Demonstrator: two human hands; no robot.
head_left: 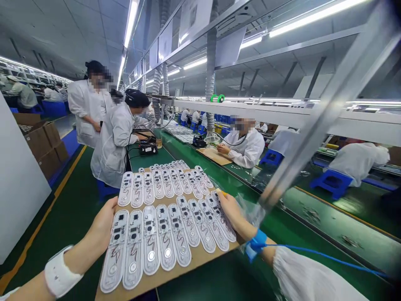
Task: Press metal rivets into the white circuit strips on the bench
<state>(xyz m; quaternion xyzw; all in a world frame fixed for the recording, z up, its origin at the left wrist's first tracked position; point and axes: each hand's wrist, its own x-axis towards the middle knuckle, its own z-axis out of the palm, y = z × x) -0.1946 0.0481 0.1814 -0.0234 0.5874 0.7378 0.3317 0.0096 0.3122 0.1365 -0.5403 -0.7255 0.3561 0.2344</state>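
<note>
A brown cardboard sheet (197, 257) is held up in front of me, tilted, by its two side edges. Rows of long white oval plastic casings (163, 238) lie on it, each with a small circuit board, thin reddish wires and a round disc. My left hand (105, 225) grips the left edge, its fingers mostly hidden behind the sheet. On the opposite edge, my right hand (232, 211) holds the sheet beside the rightmost casings, fingers partly out of sight. A blue wrist strap (255, 244) with a cord circles my right wrist; a white band (62, 271) circles my left.
A green workbench (181, 156) runs ahead, bearing a black device (148, 147). Two people in white coats (109, 142) are at the left; another person (246, 144) sits across the bench. A metal post (313, 121) slants close on the right. Cardboard boxes (42, 140) stand far left.
</note>
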